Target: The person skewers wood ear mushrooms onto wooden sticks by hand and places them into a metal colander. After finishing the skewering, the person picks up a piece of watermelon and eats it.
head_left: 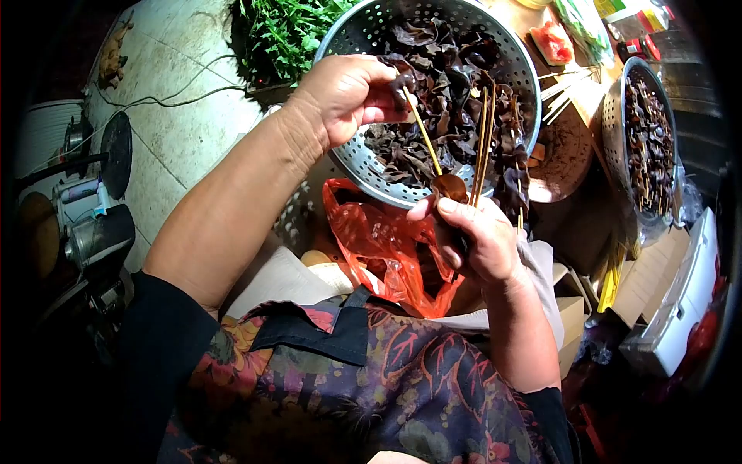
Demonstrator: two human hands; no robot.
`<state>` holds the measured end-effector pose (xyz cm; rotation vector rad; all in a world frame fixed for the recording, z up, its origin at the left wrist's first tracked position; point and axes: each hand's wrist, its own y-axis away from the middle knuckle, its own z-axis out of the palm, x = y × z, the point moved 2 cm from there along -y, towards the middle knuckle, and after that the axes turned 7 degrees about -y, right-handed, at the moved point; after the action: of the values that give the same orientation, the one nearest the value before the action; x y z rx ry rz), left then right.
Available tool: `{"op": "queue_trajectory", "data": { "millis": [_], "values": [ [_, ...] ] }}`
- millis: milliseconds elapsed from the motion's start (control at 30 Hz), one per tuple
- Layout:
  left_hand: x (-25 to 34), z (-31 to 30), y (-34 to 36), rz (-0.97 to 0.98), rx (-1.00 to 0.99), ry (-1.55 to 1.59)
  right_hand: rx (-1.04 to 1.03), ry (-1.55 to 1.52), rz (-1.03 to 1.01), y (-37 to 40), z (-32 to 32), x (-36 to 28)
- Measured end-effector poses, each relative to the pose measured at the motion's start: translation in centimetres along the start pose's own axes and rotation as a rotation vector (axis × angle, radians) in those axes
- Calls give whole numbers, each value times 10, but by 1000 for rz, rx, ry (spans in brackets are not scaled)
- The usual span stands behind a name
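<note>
My left hand (340, 93) pinches a dark piece of wood ear mushroom (400, 80) at the upper tip of a bamboo skewer (423, 131). Lower down, my right hand (488, 241) grips that skewer near another brown mushroom piece (449, 187). Several bare skewers (485, 139) also rise from my right hand. Both hands are over the near side of a perforated metal colander (357, 166), which holds a heap of wood ear mushrooms (440, 58). A skewer loaded with mushrooms (513, 174) lies across the colander's right side.
A red plastic bag (371, 240) hangs by my lap. On the right, a second colander (616, 127) holds loaded skewers (648, 147). Loose sticks (568, 91) lie near a red-filled packet (552, 42) and jars (638, 49). Leafy greens (286, 35) sit at upper left; a cable (170, 98) crosses the floor.
</note>
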<state>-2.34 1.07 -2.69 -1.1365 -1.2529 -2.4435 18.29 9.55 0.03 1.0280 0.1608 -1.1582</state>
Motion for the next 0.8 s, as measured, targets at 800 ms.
{"op": "queue_trajectory", "data": {
  "millis": [800],
  "values": [
    [0,14,7,384,94,-434,81,5,-42,2,1,-3]
  ]
}}
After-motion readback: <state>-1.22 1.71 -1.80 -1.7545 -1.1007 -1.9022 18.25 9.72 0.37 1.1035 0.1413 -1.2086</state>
